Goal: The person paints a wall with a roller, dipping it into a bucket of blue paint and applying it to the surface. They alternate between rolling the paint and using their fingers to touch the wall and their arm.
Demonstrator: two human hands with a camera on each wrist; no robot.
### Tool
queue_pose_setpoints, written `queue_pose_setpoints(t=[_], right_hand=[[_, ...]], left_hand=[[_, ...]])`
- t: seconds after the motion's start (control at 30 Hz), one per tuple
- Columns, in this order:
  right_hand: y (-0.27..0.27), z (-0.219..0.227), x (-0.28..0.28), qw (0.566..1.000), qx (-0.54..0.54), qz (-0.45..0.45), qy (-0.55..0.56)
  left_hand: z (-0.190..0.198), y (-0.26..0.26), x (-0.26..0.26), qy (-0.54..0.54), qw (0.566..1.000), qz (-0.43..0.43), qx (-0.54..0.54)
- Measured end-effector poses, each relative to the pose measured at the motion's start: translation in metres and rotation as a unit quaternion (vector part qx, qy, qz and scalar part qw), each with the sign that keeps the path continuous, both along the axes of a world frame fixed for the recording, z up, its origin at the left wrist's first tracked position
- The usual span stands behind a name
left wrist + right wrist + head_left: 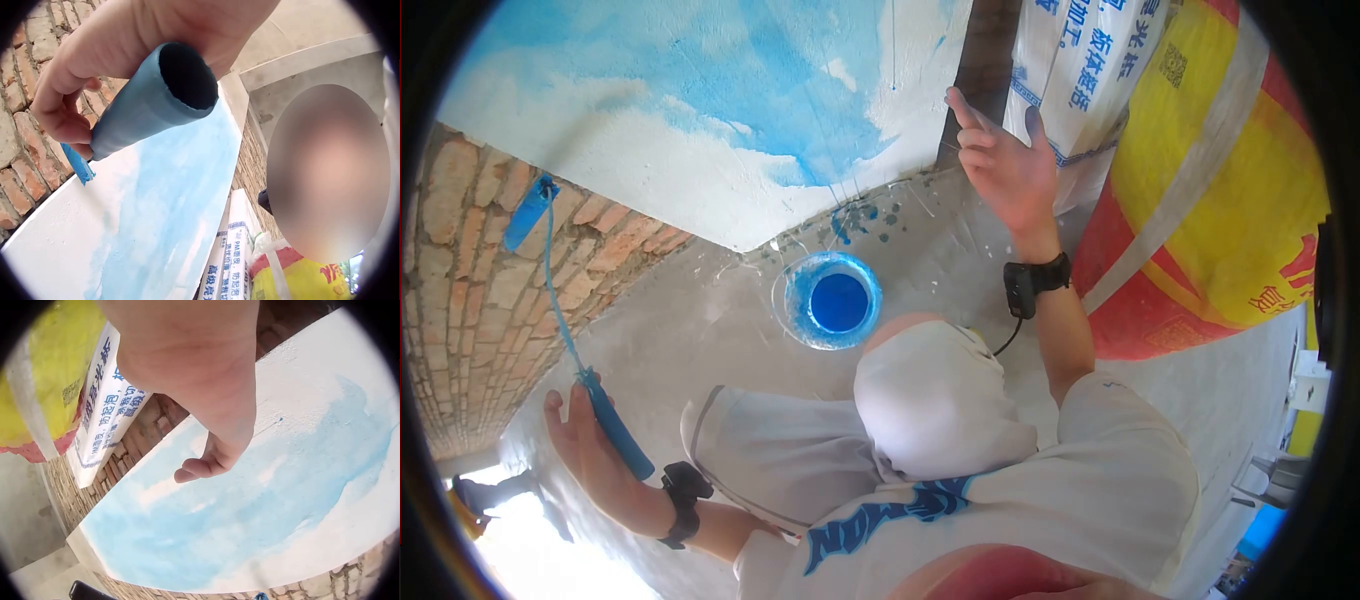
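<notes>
Left hand [600, 477]: fingers grasping paint roller [617, 427] | roller: held before brick wall [460, 300], its head [528, 218] near painted board [750, 90]; contact I cannot tell | right hand [1012, 170]: fingers released, holding nothing | bucket [799, 305]: on floor [700, 290] | advice: in my judgement, light pressure and even strokes should suit

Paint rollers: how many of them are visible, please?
1: the paint roller, held in the left hand, its blue head in front of the brick wall. Others may be hidden.
</notes>
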State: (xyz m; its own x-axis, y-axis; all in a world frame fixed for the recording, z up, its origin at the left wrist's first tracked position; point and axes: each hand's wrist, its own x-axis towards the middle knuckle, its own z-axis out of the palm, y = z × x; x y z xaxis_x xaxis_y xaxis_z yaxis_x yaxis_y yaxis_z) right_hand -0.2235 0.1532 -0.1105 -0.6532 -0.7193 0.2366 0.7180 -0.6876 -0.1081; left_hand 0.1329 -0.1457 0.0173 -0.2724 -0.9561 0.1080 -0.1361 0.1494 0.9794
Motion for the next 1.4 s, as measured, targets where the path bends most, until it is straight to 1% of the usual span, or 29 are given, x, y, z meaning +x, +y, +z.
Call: queue_pose_setpoints(t=[0.2, 0.43, 0.53, 0.6, 0.63, 0.67, 0.7, 0.73, 0.77, 0.8, 0.83, 0.87, 0.9, 0.97, 1.0, 1.2, 1.3, 1.37, 1.4], right_hand=[[0.0, 0.0, 0.0, 0.999, -0.004, 0.012, -0.038], [-0.002, -0.002, 0.0, 0.999, -0.01, 0.02, -0.034], [-0.001, -0.008, -0.004, 1.0, -0.001, 0.007, -0.016], [0.0, -0.021, -0.016, 0.999, 0.016, -0.048, -0.016], [0.002, -0.035, -0.028, 0.999, 0.015, -0.048, -0.015], [0.004, -0.054, -0.042, 0.997, 0.025, -0.073, 0.026], [0.0, -0.051, -0.043, 0.992, 0.034, -0.099, 0.066], [-0.003, -0.049, -0.041, 0.992, 0.033, -0.098, 0.067], [-0.007, -0.048, -0.037, 0.972, 0.133, -0.182, 0.066], [-0.011, -0.043, -0.033, 0.934, 0.232, -0.264, 0.062], [-0.011, -0.048, -0.036, 0.934, 0.231, -0.264, 0.062], [-0.01, -0.059, -0.041, 0.928, 0.257, -0.258, 0.082], [-0.01, -0.062, -0.041, 0.92, 0.282, -0.253, 0.1], [-0.011, -0.067, -0.04, 0.919, 0.29, -0.244, 0.105], [-0.012, -0.068, -0.038, 0.918, 0.298, -0.236, 0.111], [-0.014, -0.075, -0.037, 0.922, 0.294, -0.214, 0.129], [-0.013, -0.073, -0.035, 0.921, 0.296, -0.209, 0.144], [-0.012, -0.072, -0.033, 0.918, 0.299, -0.209, 0.152], [-0.011, -0.071, -0.033, 0.916, 0.302, -0.209, 0.161]], left_hand=[[-0.001, -0.004, 0.0, 0.004, 1.0, -0.007, 0.011], [-0.001, -0.001, -0.003, -0.013, 1.0, 0.005, 0.0], [-0.002, -0.001, -0.002, -0.02, 1.0, 0.005, -0.004], [-0.001, -0.001, -0.001, -0.022, 1.0, 0.002, -0.006], [-0.001, -0.001, -0.001, -0.025, 1.0, -0.001, -0.004], [-0.001, -0.001, 0.0, -0.026, 1.0, -0.004, -0.004], [-0.002, -0.001, 0.001, -0.024, 1.0, -0.004, -0.005], [-0.002, -0.002, 0.002, -0.024, 1.0, -0.005, -0.003], [-0.003, -0.002, 0.002, -0.025, 1.0, -0.007, -0.001], [-0.003, -0.002, 0.002, -0.025, 1.0, -0.007, -0.001], [-0.003, -0.002, 0.002, -0.023, 1.0, -0.005, -0.002], [-0.003, -0.001, 0.001, -0.021, 1.0, -0.004, -0.002], [-0.002, -0.002, 0.003, -0.021, 1.0, -0.004, -0.003], [0.002, -0.003, 0.006, -0.033, 0.999, -0.036, 0.01], [0.003, -0.002, 0.006, -0.035, 0.999, -0.037, 0.011], [0.014, 0.013, -0.001, -0.051, 0.998, -0.019, -0.02], [0.019, 0.017, -0.001, -0.06, 0.998, -0.024, -0.023], [0.022, 0.018, -0.001, -0.048, 0.997, -0.054, -0.03], [0.025, 0.025, -0.004, -0.049, 0.997, -0.054, -0.03]])
